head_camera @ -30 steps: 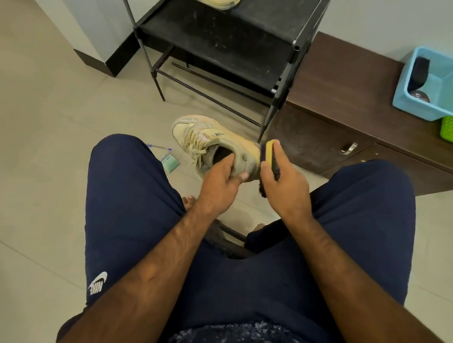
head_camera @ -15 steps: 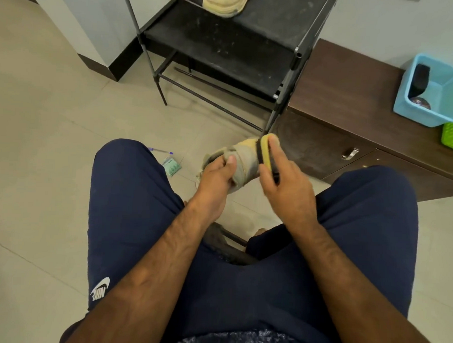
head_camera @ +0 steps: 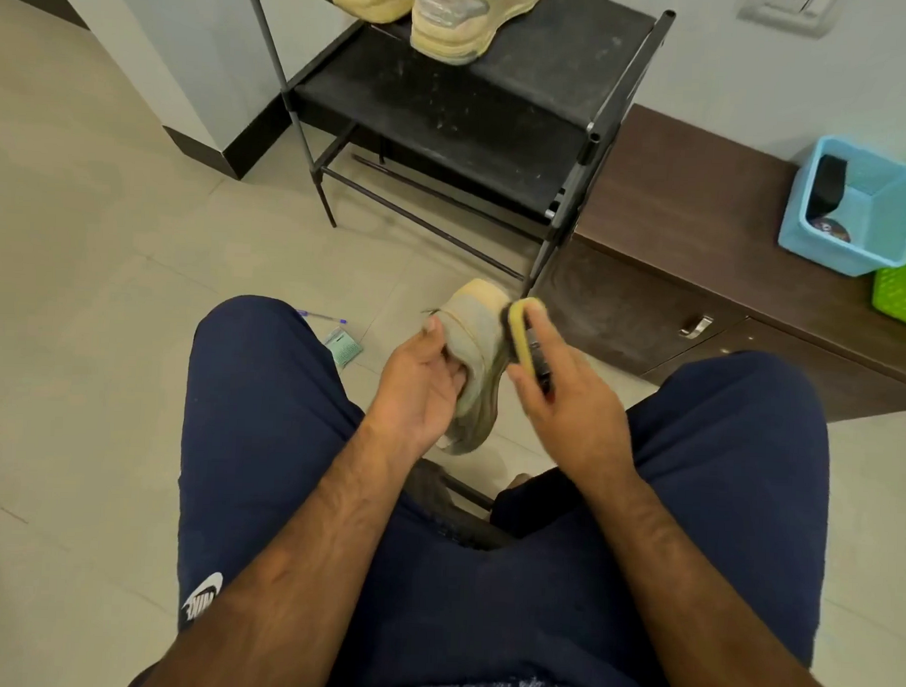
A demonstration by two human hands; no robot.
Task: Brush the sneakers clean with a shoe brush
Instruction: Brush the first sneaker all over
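A blue pen lies on the tiled floor. The left hand grips a beige sneaker in mid-air. The shoe brush touches the sneaker's sole side, clasped by the right hand. A blue basket sits far right.

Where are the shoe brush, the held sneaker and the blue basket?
shoe brush [head_camera: 521,336], head view, on its yellow back.
held sneaker [head_camera: 473,333], head view, on its grey upper.
blue basket [head_camera: 834,259], head view, on its near wall.
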